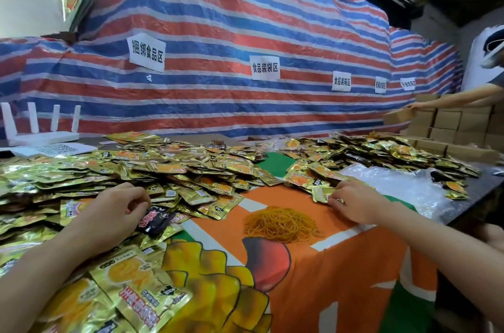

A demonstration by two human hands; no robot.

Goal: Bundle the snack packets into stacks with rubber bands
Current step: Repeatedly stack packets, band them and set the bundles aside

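A large heap of gold snack packets (169, 169) covers the left and middle of the table. My left hand (114, 207) lies on this heap with curled fingers, its fingertips on a black packet (155, 219). My right hand (351, 200) pinches a gold packet (321, 193) at the edge of a smaller heap (381, 152) on the right. A pile of yellow rubber bands (281, 223) sits loose on the orange printed cloth (341, 278) between my hands.
A crumpled clear plastic bag (409, 185) lies right of my right hand. Stacked cardboard boxes (450, 125) stand at the far right, where another person's arm (458, 98) reaches. A white router (38, 136) sits at the back left. A striped tarp (218, 59) forms the back wall.
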